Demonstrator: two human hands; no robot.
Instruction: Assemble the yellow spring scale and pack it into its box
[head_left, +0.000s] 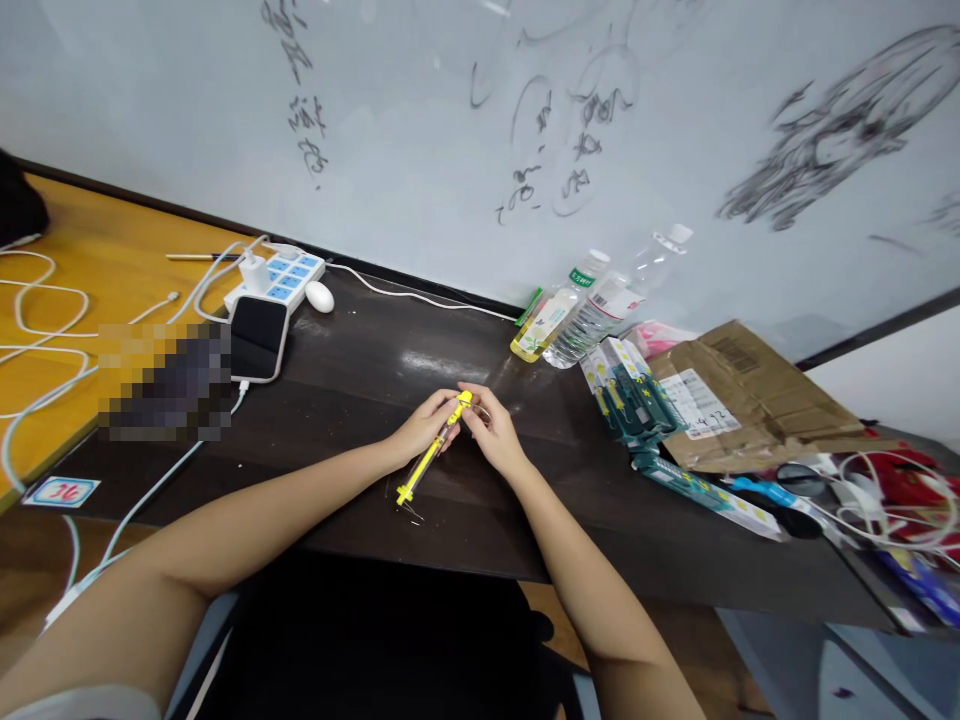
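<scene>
Short of the green-labelled bottle [553, 318], left hand [420, 431] and right hand [496, 432] pinch a yellow plastic tool [428, 460], its shaft slanting away from that bottle, nearer the left.

A slender yellow device [427, 467], its straight shaft paired with a clear-and-dark section, slants in the grip of the left hand [422, 432] and right hand [496, 432], left of and nearer than the yellow-drink bottle [553, 315]. Its bulky head points toward the bottle; its crosspiece end, trailing fine strands, points away.
</scene>
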